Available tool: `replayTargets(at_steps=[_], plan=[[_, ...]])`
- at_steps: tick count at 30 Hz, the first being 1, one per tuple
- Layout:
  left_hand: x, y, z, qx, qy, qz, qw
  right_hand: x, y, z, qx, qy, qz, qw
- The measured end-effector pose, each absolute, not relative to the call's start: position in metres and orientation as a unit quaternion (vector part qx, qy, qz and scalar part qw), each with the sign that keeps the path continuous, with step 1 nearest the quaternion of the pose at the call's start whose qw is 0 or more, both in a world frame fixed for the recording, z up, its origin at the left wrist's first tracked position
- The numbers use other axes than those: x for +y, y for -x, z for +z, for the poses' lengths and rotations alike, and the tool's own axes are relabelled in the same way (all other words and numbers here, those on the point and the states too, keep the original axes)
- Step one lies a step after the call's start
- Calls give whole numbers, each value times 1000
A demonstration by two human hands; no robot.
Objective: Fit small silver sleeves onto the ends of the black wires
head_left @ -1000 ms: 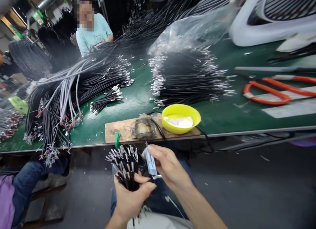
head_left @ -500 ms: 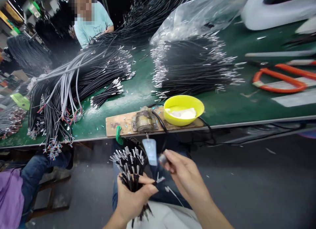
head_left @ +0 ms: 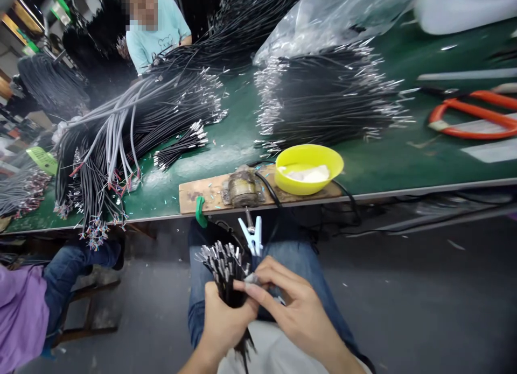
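My left hand [head_left: 226, 320] is wrapped round a bundle of thin black cables [head_left: 229, 288], held upright with its stripped silver ends on top. My right hand [head_left: 297, 309] comes in from the right, thumb and fingers pinched at a cable end on the bundle's right side. Something grey covers one of its fingertips. Just above the hands, a light blue clothespin [head_left: 253, 237] sticks out from the shaft of a small motor [head_left: 242, 187], which is fixed on a wooden board [head_left: 191, 198] at the table edge.
A yellow bowl [head_left: 309, 187] with white material stands on the board beside a green clamp [head_left: 200, 211]. Piles of black cables [head_left: 323, 99] and grey cables [head_left: 117, 113] lie on the green table [head_left: 388, 164]. Orange-handled scissors [head_left: 464, 131] lie right. Another person [head_left: 159, 35] sits across.
My right hand has moved left to the bundle, and its fingers have closed at a cable end. The clothespin has turned on the shaft. The view has shifted slightly.
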State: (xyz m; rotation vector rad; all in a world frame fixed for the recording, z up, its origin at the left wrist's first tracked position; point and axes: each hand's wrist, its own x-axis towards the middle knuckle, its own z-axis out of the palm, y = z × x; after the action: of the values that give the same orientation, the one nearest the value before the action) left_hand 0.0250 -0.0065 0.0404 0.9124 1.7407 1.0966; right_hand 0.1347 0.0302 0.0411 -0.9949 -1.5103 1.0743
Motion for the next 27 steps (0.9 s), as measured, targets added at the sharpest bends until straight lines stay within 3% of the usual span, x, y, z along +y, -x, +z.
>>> replayTargets(at_steps=[6,13,16,27], plan=[[-14,-17,32,661,-337,487,460,31,-138,33,-621,377,480,491],[-15,-26,27,649,-270,515,491,25,-125,35,-644,423,285,570],[-14,-29,26,615,-247,529,530,22,-119,35,-636,422,261,591],[-7,-24,23,505,-200,523,657,23,-119,16,-406,376,638,536]])
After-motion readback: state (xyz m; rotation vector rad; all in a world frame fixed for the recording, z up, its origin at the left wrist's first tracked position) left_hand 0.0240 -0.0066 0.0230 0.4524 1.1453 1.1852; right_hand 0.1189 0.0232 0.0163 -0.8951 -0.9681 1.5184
